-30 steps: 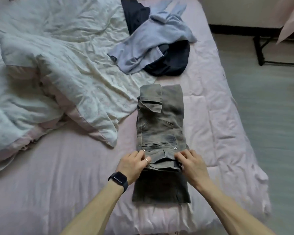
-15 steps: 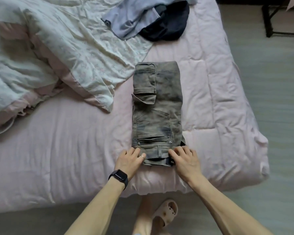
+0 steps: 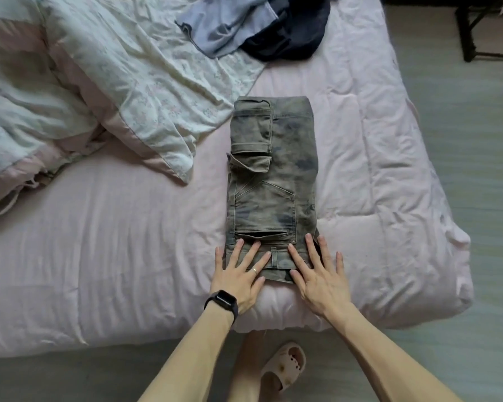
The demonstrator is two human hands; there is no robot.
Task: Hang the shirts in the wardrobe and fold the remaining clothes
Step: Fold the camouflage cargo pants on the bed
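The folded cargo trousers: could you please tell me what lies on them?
The left hand and right hand lie flat on the cargo trousers, at the near end; fabric beneath is hidden.

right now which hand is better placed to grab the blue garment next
Left, likely. The blue garment lies up-left of the trousers, in line with the left hand; the right hand would reach across them. Both lie flat, holding nothing.

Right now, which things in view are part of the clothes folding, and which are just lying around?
Part of the job: folded cargo trousers under the left hand and right hand; pale blue garment; dark garment.
Just lying about: rumpled duvet; black frame on the floor.
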